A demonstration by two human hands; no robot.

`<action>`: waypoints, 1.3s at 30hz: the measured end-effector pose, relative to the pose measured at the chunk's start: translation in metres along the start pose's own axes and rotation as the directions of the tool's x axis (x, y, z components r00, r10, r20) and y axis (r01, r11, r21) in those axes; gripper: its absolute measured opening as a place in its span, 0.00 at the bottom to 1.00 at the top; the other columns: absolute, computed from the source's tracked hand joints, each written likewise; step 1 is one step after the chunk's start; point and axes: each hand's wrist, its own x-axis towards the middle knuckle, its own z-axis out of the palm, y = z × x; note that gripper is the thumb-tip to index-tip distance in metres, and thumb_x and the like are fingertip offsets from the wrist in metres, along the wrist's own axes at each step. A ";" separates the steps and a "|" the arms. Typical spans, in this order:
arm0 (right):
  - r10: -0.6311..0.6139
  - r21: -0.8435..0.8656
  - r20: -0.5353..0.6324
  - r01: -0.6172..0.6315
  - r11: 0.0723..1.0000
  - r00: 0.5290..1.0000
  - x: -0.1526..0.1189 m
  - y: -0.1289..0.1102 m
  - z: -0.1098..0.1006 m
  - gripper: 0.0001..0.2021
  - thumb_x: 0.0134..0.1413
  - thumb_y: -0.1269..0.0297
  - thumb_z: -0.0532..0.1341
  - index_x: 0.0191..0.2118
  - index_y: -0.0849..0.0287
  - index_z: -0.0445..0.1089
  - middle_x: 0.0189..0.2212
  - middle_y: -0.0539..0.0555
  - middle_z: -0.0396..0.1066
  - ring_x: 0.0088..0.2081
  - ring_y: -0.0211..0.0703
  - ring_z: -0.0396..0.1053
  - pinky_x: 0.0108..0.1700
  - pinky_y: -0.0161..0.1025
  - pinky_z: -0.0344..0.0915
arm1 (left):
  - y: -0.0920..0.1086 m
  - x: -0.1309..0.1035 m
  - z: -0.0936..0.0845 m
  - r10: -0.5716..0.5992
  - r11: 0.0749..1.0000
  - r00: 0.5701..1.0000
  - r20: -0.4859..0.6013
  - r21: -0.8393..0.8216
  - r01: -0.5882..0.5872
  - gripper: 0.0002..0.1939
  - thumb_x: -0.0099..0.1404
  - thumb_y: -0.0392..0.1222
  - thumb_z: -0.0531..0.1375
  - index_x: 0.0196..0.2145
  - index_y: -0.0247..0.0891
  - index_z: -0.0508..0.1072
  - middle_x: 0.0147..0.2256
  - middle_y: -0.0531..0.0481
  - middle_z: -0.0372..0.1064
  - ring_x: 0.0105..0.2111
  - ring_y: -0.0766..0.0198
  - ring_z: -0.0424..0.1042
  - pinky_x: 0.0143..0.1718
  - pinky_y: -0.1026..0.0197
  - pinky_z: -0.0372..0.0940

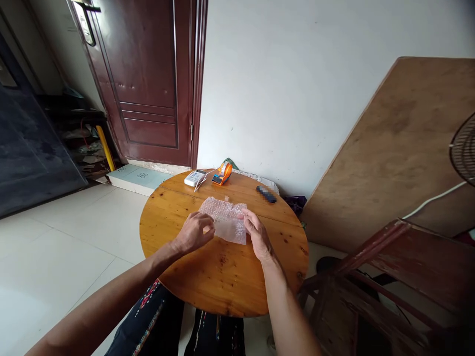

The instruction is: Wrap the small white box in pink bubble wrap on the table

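A clear sheet of bubble wrap (224, 208) lies on the round wooden table (218, 282), with a whitish, flat section at its near side. At the wrap's left edge is my left hand (195, 231), its fingers curled and thumb close to them; what they pinch, if anything, is too small to name. My right hand (257, 232) is at the right edge, thumb and fingers closed on the bubble wrap. A small piece of tape sticks up at the wrap's far edge.
Toward the table's far side are a white device (193, 178) with a cable, an orange tape dispenser (223, 174) and a dark, pixelated object (266, 194). A wooden chair (386, 257) stands at the right, and a wall rises behind the table.
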 end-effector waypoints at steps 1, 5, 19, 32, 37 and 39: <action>0.000 -0.010 0.010 0.000 1.000 1.000 -0.001 -0.001 0.000 0.35 0.50 0.39 0.62 0.59 0.56 0.64 0.49 0.60 0.74 0.54 0.56 0.69 0.53 0.52 0.66 | 0.000 0.011 0.000 -0.024 0.999 1.000 -0.001 -0.025 0.024 0.06 0.60 0.35 0.59 0.27 0.39 0.74 0.39 0.47 0.77 0.41 0.58 0.75 0.50 0.54 0.64; 0.015 -0.077 -0.009 -0.015 0.997 1.000 -0.002 0.003 0.006 0.35 0.42 0.47 0.69 0.57 0.54 0.65 0.48 0.58 0.74 0.53 0.54 0.69 0.52 0.51 0.67 | -0.003 0.041 0.004 -0.202 0.969 0.974 0.101 -0.122 0.214 0.04 0.57 0.35 0.59 0.29 0.38 0.75 0.33 0.49 0.77 0.34 0.61 0.74 0.38 0.62 0.66; 0.076 -0.208 -0.212 -0.121 0.970 0.974 0.001 0.016 0.016 0.19 0.44 0.54 0.65 0.43 0.56 0.73 0.33 0.54 0.76 0.35 0.48 0.73 0.39 0.44 0.70 | -0.015 0.039 0.031 -0.429 0.774 0.891 0.149 -0.449 0.447 0.05 0.50 0.29 0.57 0.25 0.34 0.72 0.28 0.52 0.73 0.26 0.68 0.67 0.26 0.68 0.61; -0.279 -0.628 -0.179 0.108 0.770 0.943 0.005 0.000 0.017 0.14 0.52 0.57 0.60 0.43 0.56 0.72 0.36 0.56 0.76 0.38 0.50 0.72 0.40 0.46 0.68 | -0.014 0.040 0.033 -0.446 0.797 0.888 0.115 -0.400 0.452 0.16 0.49 0.27 0.56 0.36 0.34 0.76 0.27 0.53 0.72 0.28 0.66 0.70 0.31 0.65 0.65; -0.527 -0.799 0.224 0.464 0.382 0.820 -0.016 -0.045 0.036 0.10 0.62 0.69 0.54 0.42 0.56 0.73 0.42 0.57 0.75 0.44 0.48 0.69 0.48 0.45 0.62 | -0.015 0.043 0.036 -0.420 0.808 0.899 0.121 -0.401 0.431 0.18 0.50 0.27 0.58 0.39 0.34 0.77 0.31 0.50 0.76 0.33 0.64 0.74 0.38 0.64 0.68; -0.421 -0.788 0.386 0.531 0.313 0.821 -0.019 -0.053 0.047 0.08 0.61 0.70 0.56 0.41 0.57 0.72 0.42 0.56 0.75 0.43 0.49 0.68 0.47 0.46 0.61 | -0.014 0.044 0.036 -0.428 0.807 0.896 0.115 -0.399 0.436 0.18 0.51 0.28 0.58 0.40 0.34 0.77 0.34 0.49 0.76 0.35 0.63 0.74 0.40 0.63 0.68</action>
